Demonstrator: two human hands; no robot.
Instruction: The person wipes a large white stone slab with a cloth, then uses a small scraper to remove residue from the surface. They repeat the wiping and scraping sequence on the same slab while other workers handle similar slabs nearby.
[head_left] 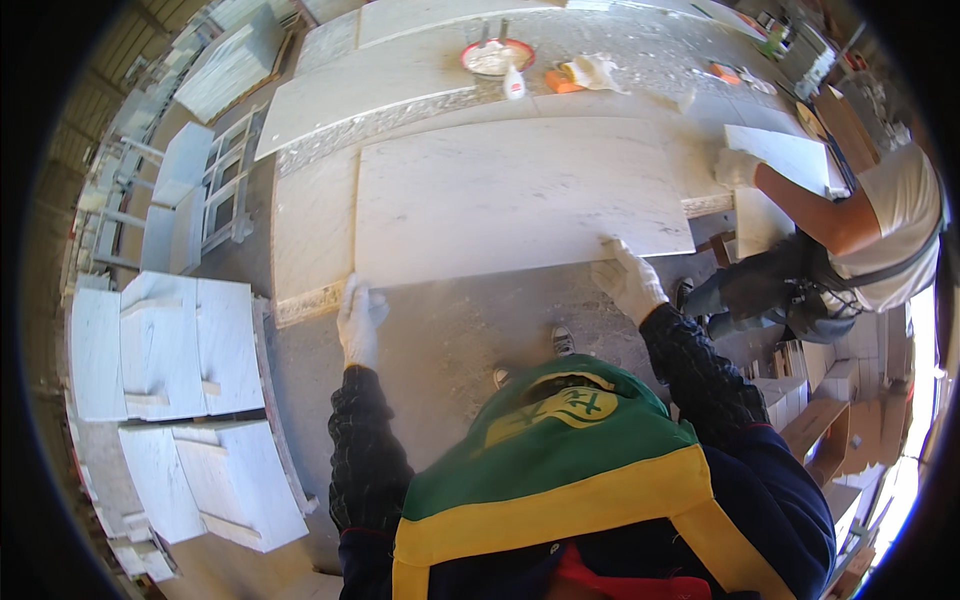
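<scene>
A large white marble slab with faint grey veins lies over the work table, its near edge jutting out towards me. At its near left corner, my gloved left hand grips the edge, fingers partly under or against it. Farther right along that same edge, my right hand, also in a white glove, holds the slab with the fingertips on its top face. The undersides of both grips are hidden. Beneath the slab's left end shows another pale slab with a rough, chipped front edge.
A co-worker at the right has a gloved hand by a smaller white slab. A red-rimmed basin, white bottle and orange object stand on the table. Stacked slabs fill the left; cardboard boxes stand right.
</scene>
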